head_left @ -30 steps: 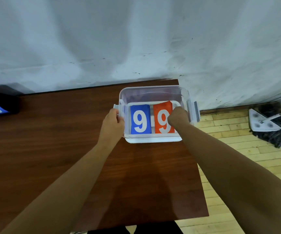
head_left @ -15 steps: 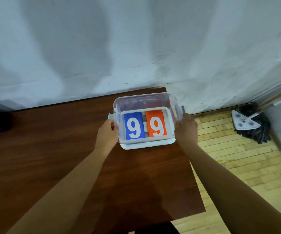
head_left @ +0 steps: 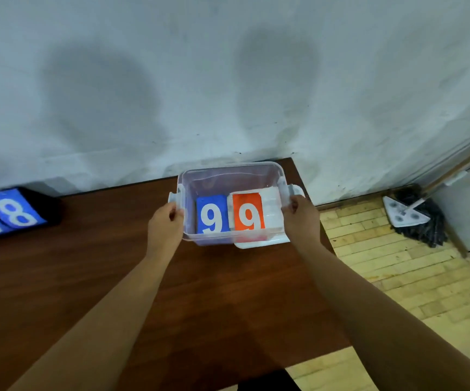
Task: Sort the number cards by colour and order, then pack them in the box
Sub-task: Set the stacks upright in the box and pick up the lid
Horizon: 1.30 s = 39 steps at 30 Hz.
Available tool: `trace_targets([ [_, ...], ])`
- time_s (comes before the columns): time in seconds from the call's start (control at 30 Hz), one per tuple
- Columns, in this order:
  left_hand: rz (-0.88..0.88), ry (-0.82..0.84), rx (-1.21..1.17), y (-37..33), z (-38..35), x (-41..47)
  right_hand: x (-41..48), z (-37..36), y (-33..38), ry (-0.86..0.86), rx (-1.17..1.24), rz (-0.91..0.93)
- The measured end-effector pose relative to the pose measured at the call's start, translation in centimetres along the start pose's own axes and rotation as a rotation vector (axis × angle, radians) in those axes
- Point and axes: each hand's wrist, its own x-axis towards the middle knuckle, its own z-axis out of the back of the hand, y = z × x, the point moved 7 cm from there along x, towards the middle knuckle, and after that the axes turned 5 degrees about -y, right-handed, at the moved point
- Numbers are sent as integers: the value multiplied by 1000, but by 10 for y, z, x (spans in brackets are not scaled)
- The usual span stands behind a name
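A clear plastic box [head_left: 229,176] is at the far right end of the brown table, close to the wall. Inside it lie a blue card stack topped by a white 9 [head_left: 210,213] and, to its right, an orange stack topped by a white 9 [head_left: 248,211]. My left hand [head_left: 164,228] grips the box's left side handle. The right side handle is held by my right hand [head_left: 301,217]. A white lid [head_left: 262,244] shows under the box's near right corner, and the box looks raised or tilted off it.
A black scoreboard stand showing a blue 8 [head_left: 14,211] sits at the table's far left edge. The brown table [head_left: 87,277] ends just right of the box. Beyond it is wooden floor with a mop head [head_left: 414,218] by the wall.
My right hand left the orange stack inside the box and took hold of the right handle. The box has come up off the white lid, which now shows at its near right corner.
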Motion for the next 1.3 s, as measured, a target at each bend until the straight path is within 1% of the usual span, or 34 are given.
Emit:
trace_targets([
  [0.13,28,-82,-5,50,61,-3,-54,-46,32,85,21,1],
  [0.27,88,-141,1,94,107,-4,-92,-94,54,201,14,-11],
  [0.43,158,-164,27,146,135,-5,-120,-137,71,312,-4,-1],
  [0.53,223,-132,39,167,137,-4,-128,-146,82,335,-4,-4],
  [0.63,203,-132,108,170,138,2,-124,-149,89,340,-20,31],
  [0.7,143,-187,193,161,139,5,-120,-145,92,339,-42,86],
  [0.77,82,-260,155,138,135,3,-112,-135,92,317,-34,124],
  [0.8,25,-290,121,120,129,3,-105,-127,90,297,-38,134],
  [0.87,-88,-308,107,77,110,2,-86,-109,82,248,-55,126],
  [0.93,-154,-233,61,35,77,-1,-63,-89,67,199,-56,85],
  [1.03,-185,-30,-61,-15,16,-10,-32,-60,39,153,-59,14],
  [1.17,-242,165,4,-58,-61,-17,9,-30,-1,122,-85,-10],
  [1.23,-200,237,49,-64,-96,-14,29,-23,-26,129,-109,-45],
  [1.3,-97,276,74,-58,-123,-7,47,-24,-51,151,-150,-67],
])
